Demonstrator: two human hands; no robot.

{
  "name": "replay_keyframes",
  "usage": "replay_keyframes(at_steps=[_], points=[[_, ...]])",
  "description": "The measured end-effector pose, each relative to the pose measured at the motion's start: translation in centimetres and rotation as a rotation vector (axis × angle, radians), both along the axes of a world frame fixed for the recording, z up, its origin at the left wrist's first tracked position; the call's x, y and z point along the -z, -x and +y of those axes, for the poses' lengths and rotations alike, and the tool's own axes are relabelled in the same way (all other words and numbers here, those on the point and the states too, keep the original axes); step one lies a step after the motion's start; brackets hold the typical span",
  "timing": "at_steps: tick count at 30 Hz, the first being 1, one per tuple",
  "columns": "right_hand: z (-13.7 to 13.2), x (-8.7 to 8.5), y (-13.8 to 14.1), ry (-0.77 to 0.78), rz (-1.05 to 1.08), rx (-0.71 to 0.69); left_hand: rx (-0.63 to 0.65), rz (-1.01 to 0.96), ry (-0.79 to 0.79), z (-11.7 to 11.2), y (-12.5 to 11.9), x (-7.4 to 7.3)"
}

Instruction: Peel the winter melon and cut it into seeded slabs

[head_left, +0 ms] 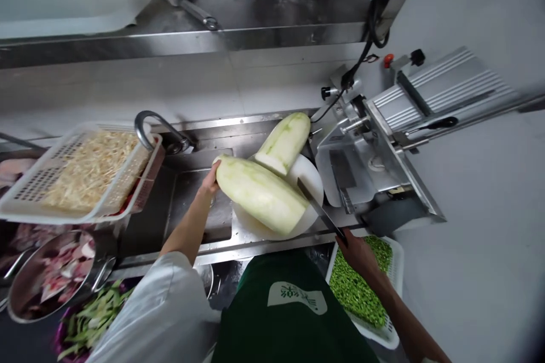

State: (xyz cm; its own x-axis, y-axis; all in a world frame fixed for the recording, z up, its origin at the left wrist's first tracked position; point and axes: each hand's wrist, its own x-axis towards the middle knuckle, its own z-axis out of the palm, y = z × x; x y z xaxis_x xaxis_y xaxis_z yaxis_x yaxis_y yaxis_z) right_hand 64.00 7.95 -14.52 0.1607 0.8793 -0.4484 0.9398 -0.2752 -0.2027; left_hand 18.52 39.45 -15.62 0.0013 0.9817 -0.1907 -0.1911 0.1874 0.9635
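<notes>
Two large peeled pale-green gourd pieces lie on a round white cutting board [313, 178]. My left hand [210, 180] grips the left end of the nearer gourd piece [259, 194]. The second gourd piece [284, 142] leans behind it, pointing up and right. My right hand [356, 249] is closed on the handle of a knife [317, 209], whose blade rests against the right end of the nearer piece.
A metal slicing machine [383, 147] stands right of the board. A white basket of pale shreds [85, 173] sits over the sink by the faucet [147, 125]. A tray of chopped green vegetables [361, 289] lies below right; a pot of meat [51, 275] and green strips [96, 317] lower left.
</notes>
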Motion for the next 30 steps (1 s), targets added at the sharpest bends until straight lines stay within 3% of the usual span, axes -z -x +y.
replay_keyframes(at_steps=[2,4,9,13,15,18,21,23,25,28,30], points=[[-1.4,-0.3,0.7,-0.012,-0.065,0.074,-0.031,-0.114,0.260,0.3,0.5,0.6],[-2.9,-0.2,1.7,-0.045,-0.129,0.142,-0.098,-0.203,0.392,0.2,0.8,1.2],[-4.2,2.5,4.6,-0.094,-0.213,0.247,-0.177,-0.297,0.377,-1.1,1.7,2.5],[-1.6,5.6,6.9,-0.105,-0.182,0.263,-0.327,-0.395,0.325,-2.6,2.7,3.7],[0.1,6.8,7.8,-0.125,-0.141,0.259,-0.343,-0.395,0.302,-3.2,3.0,4.0],[2.2,7.7,8.3,-0.177,-0.063,0.226,-0.342,-0.364,0.284,-3.7,2.9,3.8],[3.0,7.5,8.1,-0.269,0.036,0.218,-0.317,-0.306,0.269,-4.2,2.5,3.0],[3.0,6.7,8.4,-0.378,0.167,0.311,-0.294,-0.283,0.262,-4.5,2.3,2.4],[3.0,5.5,9.6,-0.447,0.443,0.504,-0.265,-0.301,0.272,-4.8,2.2,2.1],[3.8,3.2,13.3,-0.310,1.019,0.792,-0.205,-0.344,0.287,-4.9,2.1,2.0],[4.9,1.8,15.9,-0.243,1.224,0.886,-0.233,-0.359,0.288,-4.7,1.8,1.9]])
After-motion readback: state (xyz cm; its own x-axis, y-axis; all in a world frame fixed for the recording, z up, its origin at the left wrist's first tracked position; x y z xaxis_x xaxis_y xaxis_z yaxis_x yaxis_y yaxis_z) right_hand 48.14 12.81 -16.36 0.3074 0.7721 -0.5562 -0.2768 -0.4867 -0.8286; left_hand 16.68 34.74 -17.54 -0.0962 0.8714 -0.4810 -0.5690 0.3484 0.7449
